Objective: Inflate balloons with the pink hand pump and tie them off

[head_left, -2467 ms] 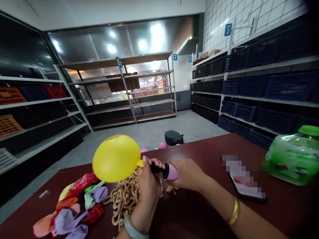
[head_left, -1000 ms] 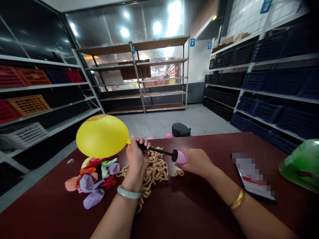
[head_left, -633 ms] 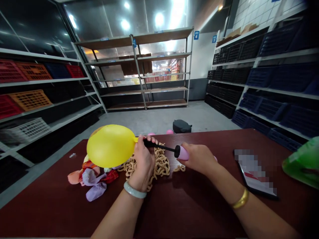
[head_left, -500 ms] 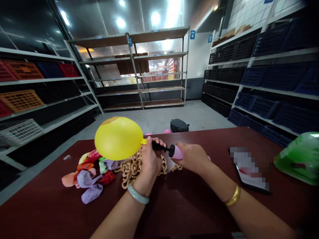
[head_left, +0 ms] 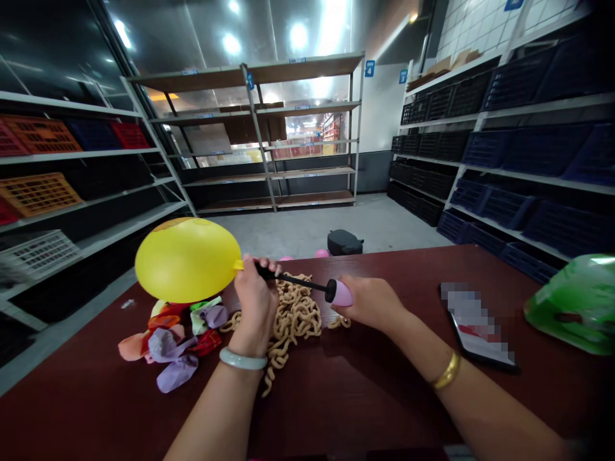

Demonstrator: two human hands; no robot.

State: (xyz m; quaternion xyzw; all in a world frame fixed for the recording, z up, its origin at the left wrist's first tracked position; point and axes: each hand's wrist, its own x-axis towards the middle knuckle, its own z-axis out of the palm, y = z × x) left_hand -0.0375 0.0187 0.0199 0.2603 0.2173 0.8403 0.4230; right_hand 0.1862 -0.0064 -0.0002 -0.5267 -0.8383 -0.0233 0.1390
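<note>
A yellow balloon (head_left: 187, 259), partly blown up, hangs over the left half of the dark red table (head_left: 365, 397). My left hand (head_left: 254, 301) is closed round the balloon's neck and the black nozzle of a hand pump (head_left: 307, 283). My right hand (head_left: 372, 302) grips the pump's pink barrel (head_left: 342, 294); the thin black rod between the two hands is drawn out. A heap of tan chain (head_left: 291, 317) lies on the table under the pump. Beside it, at the left, lies a pile of limp coloured balloons (head_left: 175, 336).
A phone (head_left: 478, 336) lies flat at the right, and a green plastic jar (head_left: 574, 310) sits at the far right edge. Beyond the table a black bag (head_left: 344, 242) and small pink balloons (head_left: 321, 253) lie on the grey floor. Crate-filled shelving lines both sides.
Half a second ago the pump was pushed together; now the rod is drawn out again and my left hand with the balloon has shifted left. The balloon has grown across the frames.
</note>
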